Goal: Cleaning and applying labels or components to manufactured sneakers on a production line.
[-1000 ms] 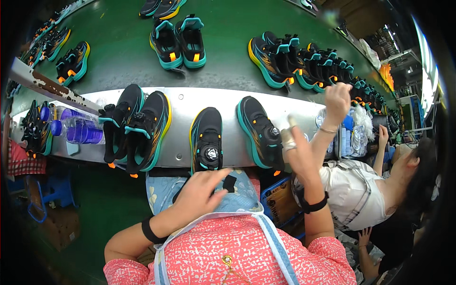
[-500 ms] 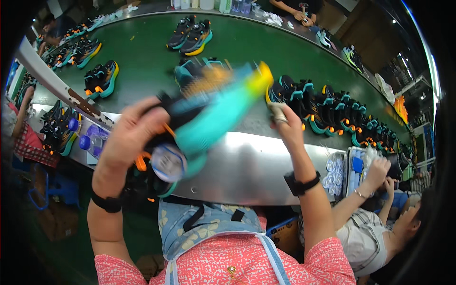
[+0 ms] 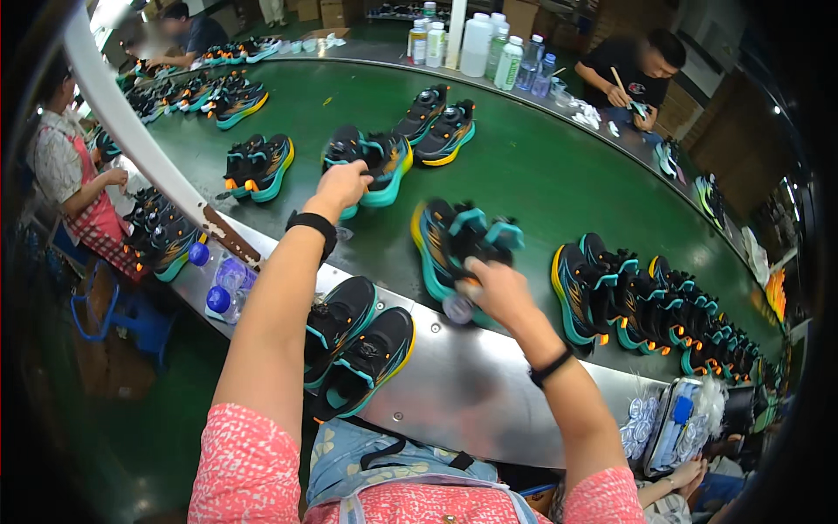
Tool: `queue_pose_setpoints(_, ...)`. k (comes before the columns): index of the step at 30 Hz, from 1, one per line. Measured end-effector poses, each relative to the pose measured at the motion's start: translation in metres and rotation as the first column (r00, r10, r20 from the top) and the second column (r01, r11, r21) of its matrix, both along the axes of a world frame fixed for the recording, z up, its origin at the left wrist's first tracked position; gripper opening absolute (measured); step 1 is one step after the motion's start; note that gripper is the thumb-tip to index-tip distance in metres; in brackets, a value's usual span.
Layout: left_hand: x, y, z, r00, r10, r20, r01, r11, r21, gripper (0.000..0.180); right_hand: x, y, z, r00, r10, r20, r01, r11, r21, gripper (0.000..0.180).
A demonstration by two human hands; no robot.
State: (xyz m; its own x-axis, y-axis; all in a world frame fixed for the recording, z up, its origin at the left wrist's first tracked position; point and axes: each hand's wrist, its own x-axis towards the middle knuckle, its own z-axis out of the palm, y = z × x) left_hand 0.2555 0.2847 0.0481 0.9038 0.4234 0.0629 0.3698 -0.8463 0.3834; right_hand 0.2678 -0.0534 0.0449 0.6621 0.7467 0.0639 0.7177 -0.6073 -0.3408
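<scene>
My left hand [image 3: 343,187] reaches forward over the green surface, its fingers closed at the heels of a black sneaker pair [image 3: 384,162] with teal and yellow soles. My right hand [image 3: 497,293] is closed on the heel end of another black and teal pair of sneakers [image 3: 443,249], slightly blurred. A small round clear piece [image 3: 457,308] shows beside that heel. Directly before me, a third pair of sneakers [image 3: 374,362] lies on the metal ledge. Just beyond my left hand's pair stands another sneaker pair [image 3: 436,127].
Rows of similar sneakers [image 3: 628,301] stand at the right. A white post [image 3: 131,131] slants across the left, near purple-capped bottles [image 3: 229,284]. Bottles [image 3: 489,52] line the far shelf, where a person [image 3: 633,87] works. Clear round pieces [image 3: 642,424] lie beside a tray [image 3: 676,419].
The sneaker raised in front of me has left my hands' hold in the air. Both hands have moved forward to pairs on the green surface. The view has shifted, showing more of the far side.
</scene>
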Motion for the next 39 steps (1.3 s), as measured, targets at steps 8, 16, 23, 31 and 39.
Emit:
queue_pose_setpoints(8,-0.023,-0.002,0.011,0.929,-0.265,-0.257,0.295,0.952,0.086,0.041,-0.158,-0.091,0.049,0.984,-0.038,-0.172,0.022,0.995,-0.094,0.043)
queue_pose_setpoints(16,-0.215,-0.222,0.088,0.688,-0.615,0.385,0.725,0.597,-0.342,0.007,-0.173,-0.132,0.085,0.565,0.452,-0.690,-0.094,0.866,0.491,0.034)
queue_pose_setpoints(23,-0.292,-0.282,-0.019,0.815,-0.467,0.342,0.553,0.804,-0.218,0.009,-0.147,-0.142,0.047,0.744,0.141,-0.654,0.026,0.971,0.239,0.063)
queue_pose_setpoints(31,-0.282,-0.272,-0.027,0.835,-0.282,0.473,0.436,0.864,-0.253,0.013,-0.152,-0.094,0.024,0.826,0.429,-0.365,-0.393,0.903,0.171,0.056)
queue_pose_setpoints(39,-0.245,-0.321,-0.025,0.918,-0.062,0.391,0.343,0.618,-0.707,0.019,-0.154,-0.133,0.057,0.946,0.247,-0.209,-0.273,0.956,-0.106,0.062)
